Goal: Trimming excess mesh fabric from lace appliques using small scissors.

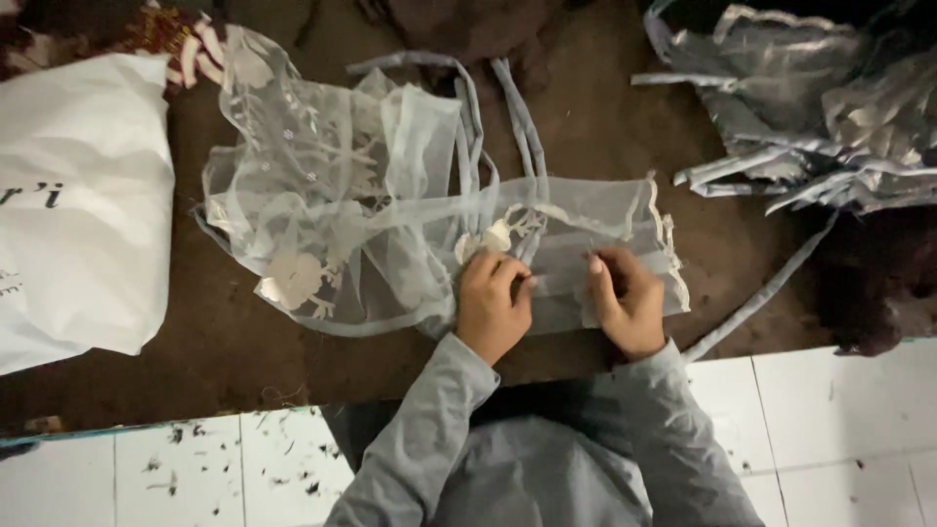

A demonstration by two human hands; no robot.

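Observation:
A sheer pale-blue embroidered fabric piece (342,210) with thin straps (517,127) lies spread on a dark brown mat (224,351). My left hand (491,304) pinches the fabric near its middle, next to a pale floral patch. A little to the right, my right hand (627,301) grips the same fabric close to its frilled edge (667,239). Both hands are closed on the cloth, a short span stretched between them. Grey sleeves cover my arms.
A white plastic bag (78,205) lies at the left. A heap of shiny grey-blue fabric (810,107) sits at the upper right, one strip (761,293) trailing towards me. White floor tiles (839,429) with dark scraps run along the near side.

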